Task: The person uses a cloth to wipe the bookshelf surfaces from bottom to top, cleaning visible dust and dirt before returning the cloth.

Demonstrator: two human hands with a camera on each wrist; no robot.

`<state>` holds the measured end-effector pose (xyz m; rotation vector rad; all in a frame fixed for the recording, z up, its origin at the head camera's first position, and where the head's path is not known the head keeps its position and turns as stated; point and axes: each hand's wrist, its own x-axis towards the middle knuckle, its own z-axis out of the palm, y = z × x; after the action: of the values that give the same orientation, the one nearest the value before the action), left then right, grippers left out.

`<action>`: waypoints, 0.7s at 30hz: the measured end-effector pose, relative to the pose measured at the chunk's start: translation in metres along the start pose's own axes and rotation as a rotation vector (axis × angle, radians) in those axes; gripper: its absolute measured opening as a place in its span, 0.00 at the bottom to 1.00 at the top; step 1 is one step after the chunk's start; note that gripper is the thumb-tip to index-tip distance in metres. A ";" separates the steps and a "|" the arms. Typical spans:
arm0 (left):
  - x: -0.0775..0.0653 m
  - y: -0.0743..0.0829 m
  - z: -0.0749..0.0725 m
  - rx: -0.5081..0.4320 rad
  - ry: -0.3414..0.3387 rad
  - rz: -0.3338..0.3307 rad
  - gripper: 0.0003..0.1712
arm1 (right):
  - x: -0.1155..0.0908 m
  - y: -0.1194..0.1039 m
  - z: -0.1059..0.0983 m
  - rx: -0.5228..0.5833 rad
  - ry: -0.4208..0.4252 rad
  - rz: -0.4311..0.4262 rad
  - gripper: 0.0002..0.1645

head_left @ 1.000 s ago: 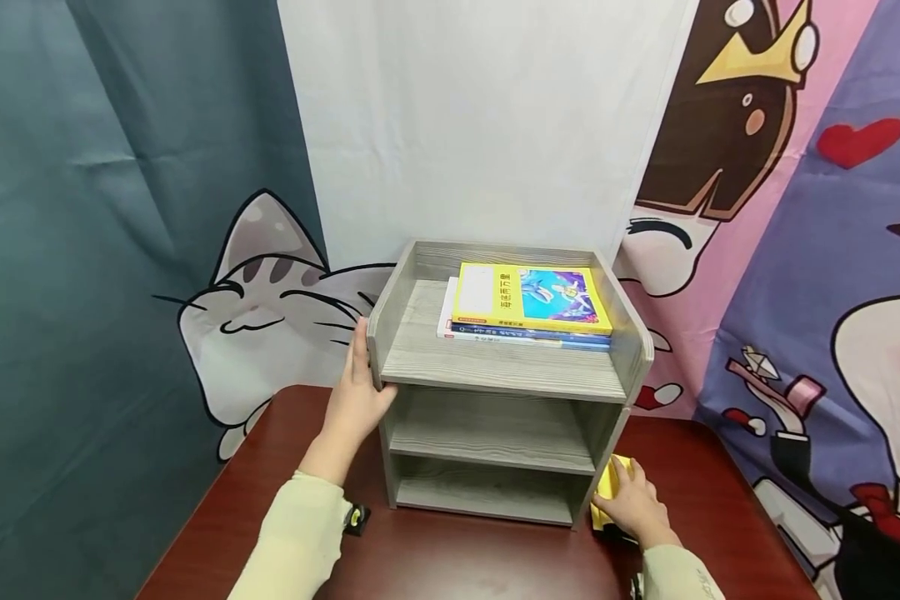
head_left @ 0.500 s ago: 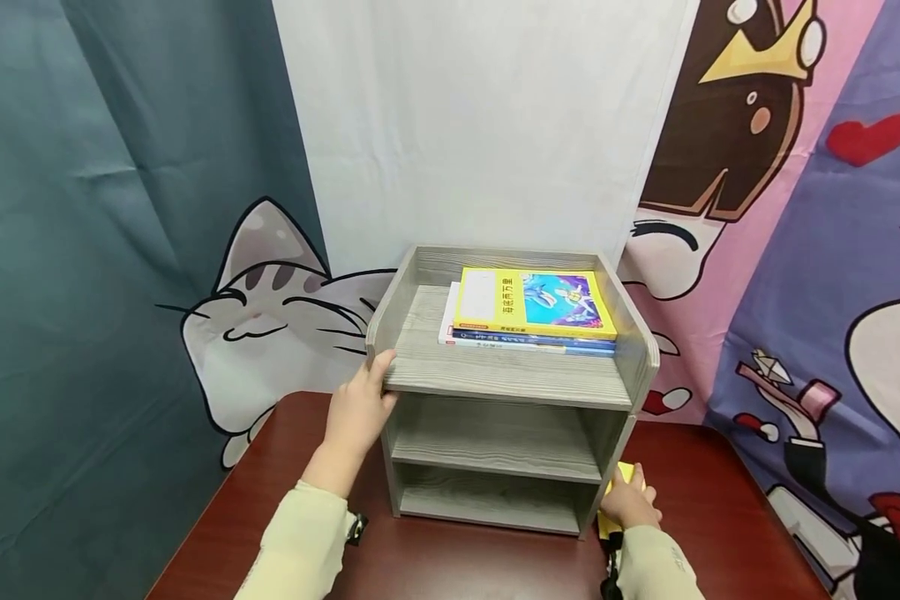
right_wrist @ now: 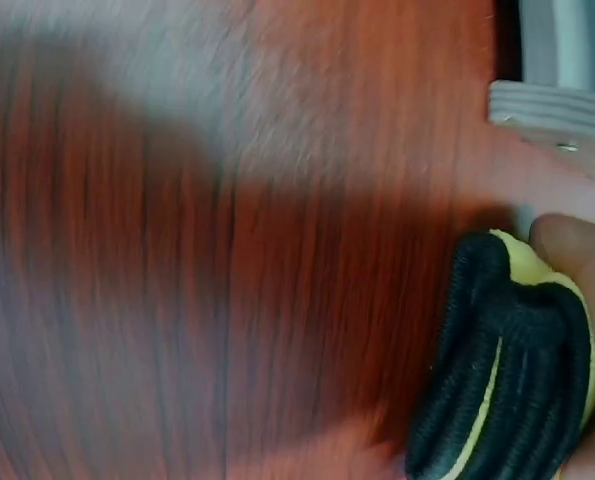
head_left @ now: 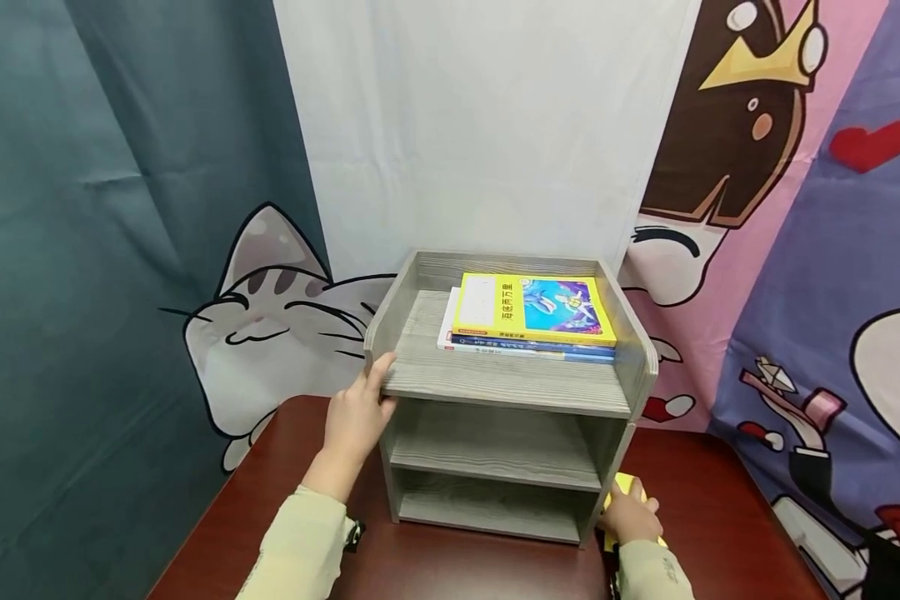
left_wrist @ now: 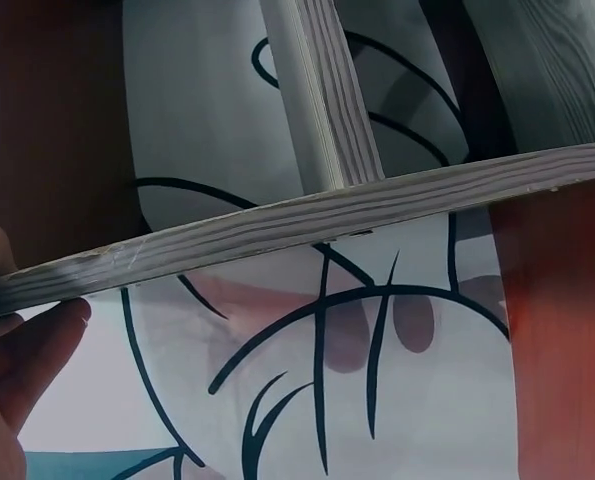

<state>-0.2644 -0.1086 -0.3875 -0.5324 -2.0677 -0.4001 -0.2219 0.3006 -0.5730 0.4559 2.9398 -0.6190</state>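
Observation:
A grey wood-grain desktop shelf [head_left: 495,392] stands on the dark red table, shown in the head view. My left hand [head_left: 356,421] grips the front left corner of its top board; in the left wrist view, the fingers [left_wrist: 39,352] lie on both sides of the board's edge [left_wrist: 207,225]. My right hand [head_left: 632,515] holds a folded yellow-and-black cloth [right_wrist: 507,350] by the shelf's lower right side. The black ribbed part of the cloth faces the right wrist camera, and the hand covers much of the rest.
A stack of several books [head_left: 532,317] lies on the top board, a yellow one uppermost, between raised side panels. Two lower compartments face the front. Printed curtains [head_left: 817,250] hang behind and beside the red table [head_left: 270,500].
My left hand has slid down from the shelf's left side panel to the front corner of the top board. My right hand has moved in closer to the shelf and closed around the cloth.

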 end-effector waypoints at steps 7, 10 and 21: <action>-0.002 -0.001 0.000 0.005 0.021 0.003 0.43 | -0.005 0.003 0.001 -0.096 0.113 -0.086 0.24; -0.002 0.000 0.000 -0.001 0.025 0.005 0.42 | -0.006 0.006 -0.001 -0.108 0.142 -0.104 0.20; -0.002 -0.002 0.000 -0.002 0.031 0.016 0.41 | -0.007 0.014 -0.011 -0.128 0.149 -0.131 0.28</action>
<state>-0.2644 -0.1108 -0.3887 -0.5403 -2.0327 -0.3992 -0.2118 0.3157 -0.5675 0.3110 3.1466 -0.4231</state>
